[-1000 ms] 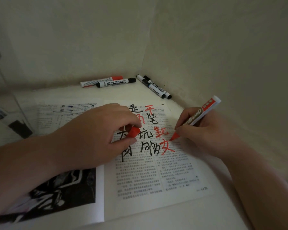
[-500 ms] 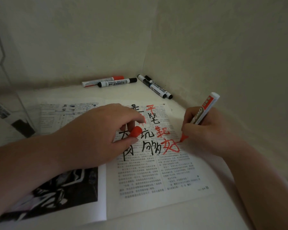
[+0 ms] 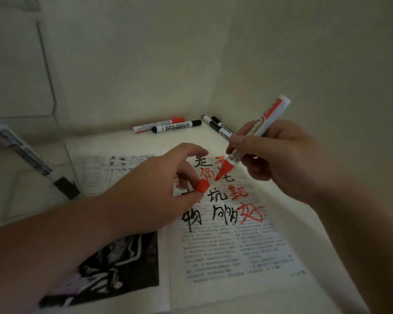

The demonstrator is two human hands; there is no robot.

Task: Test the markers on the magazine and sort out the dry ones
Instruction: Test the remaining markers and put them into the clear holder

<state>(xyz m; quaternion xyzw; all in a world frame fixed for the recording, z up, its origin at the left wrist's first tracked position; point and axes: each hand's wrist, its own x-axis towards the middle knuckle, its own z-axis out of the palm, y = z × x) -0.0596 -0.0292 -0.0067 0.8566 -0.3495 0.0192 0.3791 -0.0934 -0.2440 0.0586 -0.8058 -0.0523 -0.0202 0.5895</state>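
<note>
With the right hand (image 3: 281, 159) gripping the red whiteboard marker (image 3: 268, 118) above the magazine (image 3: 225, 252) and the left hand (image 3: 154, 184) pinching its red cap (image 3: 202, 186), line tip to cap mouth and push straight home

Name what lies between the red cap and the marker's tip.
Nothing: the head view shows a narrow gap between red cap and marker tip, with red writing on the magazine behind.

An open printed magazine (image 3: 225, 257) lies flat on the surface, its right page scrawled with black and red characters. An uncapped white marker with a red tip (image 3: 267, 118) tilts tip-down over that page, its red cap (image 3: 202, 185) just beside the tip. Four capped white markers (image 3: 176, 127) lie near the far wall.
</note>
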